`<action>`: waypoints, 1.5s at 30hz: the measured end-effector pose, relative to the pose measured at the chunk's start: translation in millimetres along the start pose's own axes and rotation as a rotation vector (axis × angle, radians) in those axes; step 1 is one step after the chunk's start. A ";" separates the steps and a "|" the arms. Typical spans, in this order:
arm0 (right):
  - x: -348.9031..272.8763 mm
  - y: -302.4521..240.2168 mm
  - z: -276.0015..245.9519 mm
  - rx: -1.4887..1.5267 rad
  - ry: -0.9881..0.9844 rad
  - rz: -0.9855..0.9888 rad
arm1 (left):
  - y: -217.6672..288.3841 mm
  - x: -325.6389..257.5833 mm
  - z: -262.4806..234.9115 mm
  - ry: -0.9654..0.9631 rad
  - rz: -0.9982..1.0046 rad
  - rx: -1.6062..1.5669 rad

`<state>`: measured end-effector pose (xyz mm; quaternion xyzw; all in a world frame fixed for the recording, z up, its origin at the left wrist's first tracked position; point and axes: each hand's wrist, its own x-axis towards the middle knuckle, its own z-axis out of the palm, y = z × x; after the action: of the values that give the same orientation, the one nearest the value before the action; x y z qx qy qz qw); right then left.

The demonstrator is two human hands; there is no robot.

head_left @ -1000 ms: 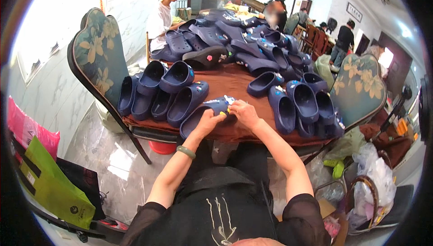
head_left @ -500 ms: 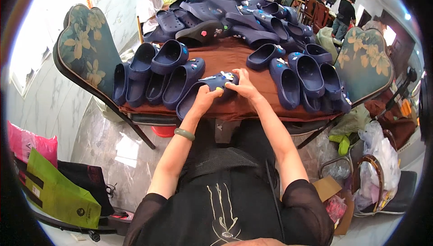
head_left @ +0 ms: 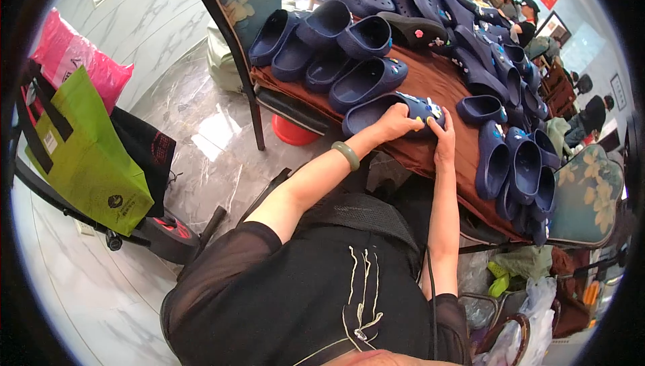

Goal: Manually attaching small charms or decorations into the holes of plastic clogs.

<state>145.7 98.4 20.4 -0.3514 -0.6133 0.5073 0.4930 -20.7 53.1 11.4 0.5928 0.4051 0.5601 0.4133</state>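
A navy foam clog [head_left: 363, 115] with small coloured charms on its toe lies tilted at the table's near edge, between my two hands. My left hand [head_left: 398, 124] grips its upper from the near side, thumb pressed beside a small yellow piece. Wrapped about the toe end, my right hand [head_left: 443, 139] holds the clog with its thumb close to a white charm [head_left: 433, 109]. The fingers beneath the clog are hidden. Just beyond my left hand rests another navy clog [head_left: 368, 84], also with charms.
Several navy clogs are piled along the brown-covered table [head_left: 430, 64], with a group [head_left: 525, 164] at the right. Flowered chairs [head_left: 591, 195] stand at both ends. A red basin [head_left: 295, 129] sits under the table. On the left hang a green bag [head_left: 101, 158] and a pink package [head_left: 87, 57].
My view has turned and tilted to the left, so the table now slants down to the right. Both hands keep hold of the same clog, with the fingers slightly shifted at its toe.
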 end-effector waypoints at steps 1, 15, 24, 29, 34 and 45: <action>-5.1 3.3 1.1 -0.004 0.018 -0.029 | 1.9 -4.9 0.9 0.016 0.000 0.040; -13.2 16.2 -11.5 0.245 -0.003 -0.130 | 41.5 -71.4 -15.4 0.128 0.152 0.594; -13.1 30.2 -27.4 0.209 0.136 -0.092 | 163.8 -105.2 -166.3 0.572 0.274 0.364; -15.9 25.6 -21.9 0.007 0.112 -0.127 | 135.4 -9.0 -275.8 0.756 0.297 0.531; -15.9 20.0 -11.0 0.063 0.088 -0.115 | 84.8 65.3 -355.7 0.550 0.158 0.746; 38.8 -98.5 -44.1 -0.518 0.116 -0.604 | 50.0 34.2 -343.0 0.446 -0.226 1.182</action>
<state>184.5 123.2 125.4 -0.2961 -0.7677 0.1476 0.5488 -360.9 81.2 80.5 0.5436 0.7817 0.3050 -0.0208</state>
